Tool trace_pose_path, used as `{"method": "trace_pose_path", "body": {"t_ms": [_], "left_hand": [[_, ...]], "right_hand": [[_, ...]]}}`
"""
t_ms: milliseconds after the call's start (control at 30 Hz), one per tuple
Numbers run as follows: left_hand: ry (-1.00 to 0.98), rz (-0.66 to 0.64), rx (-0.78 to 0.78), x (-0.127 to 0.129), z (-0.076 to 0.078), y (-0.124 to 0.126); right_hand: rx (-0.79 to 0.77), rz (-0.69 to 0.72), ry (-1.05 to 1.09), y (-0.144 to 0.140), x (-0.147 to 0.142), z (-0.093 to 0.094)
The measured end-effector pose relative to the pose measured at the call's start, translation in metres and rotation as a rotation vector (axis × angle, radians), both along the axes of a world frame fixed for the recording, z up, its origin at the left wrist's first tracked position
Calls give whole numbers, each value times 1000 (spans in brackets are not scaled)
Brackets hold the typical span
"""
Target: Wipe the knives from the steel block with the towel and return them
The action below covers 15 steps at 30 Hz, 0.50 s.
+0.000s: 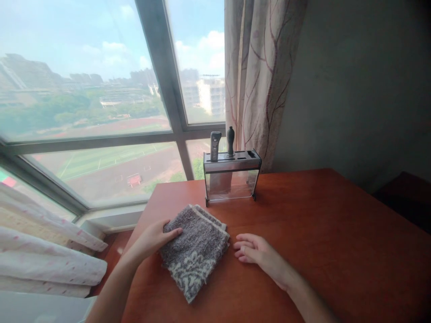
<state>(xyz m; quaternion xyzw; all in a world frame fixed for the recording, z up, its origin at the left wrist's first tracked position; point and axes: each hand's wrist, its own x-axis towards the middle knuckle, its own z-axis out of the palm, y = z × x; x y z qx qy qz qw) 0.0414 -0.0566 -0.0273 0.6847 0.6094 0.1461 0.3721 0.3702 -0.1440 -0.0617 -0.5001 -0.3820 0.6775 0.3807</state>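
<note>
A folded grey towel (194, 249) with a pale pattern lies on the reddish wooden table (303, 233). My left hand (153, 238) rests at the towel's left edge, thumb on top of the cloth and fingers against its side. Just to the right of the towel, my right hand (256, 252) lies flat on the table with its fingers together, fingertips close to the cloth and holding nothing.
A clear knife block (231, 176) with two dark handles sticking up stands at the table's back edge by the window. A patterned curtain (259, 76) hangs behind it. A grey wall is on the right; white bedding (43, 255) lies at the lower left.
</note>
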Motion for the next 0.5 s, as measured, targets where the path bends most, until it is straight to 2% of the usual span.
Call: {"method": "trace_pose_path", "body": {"t_ms": [100,167,333,500], "left_hand": [[-253,40,-155,19,7,-13],[-411,58,-248,31,9,-19],[-720,90,-354,59,0,-32],[-960,-10,-552,95,-9,-53]], "right_hand": [[-33,113,26,-13,-15,-5],[-21,118,53,-16,-19,-9],[97,-107,23,-6,-8,-12],[241,-320,-268,12,14,-14]]}}
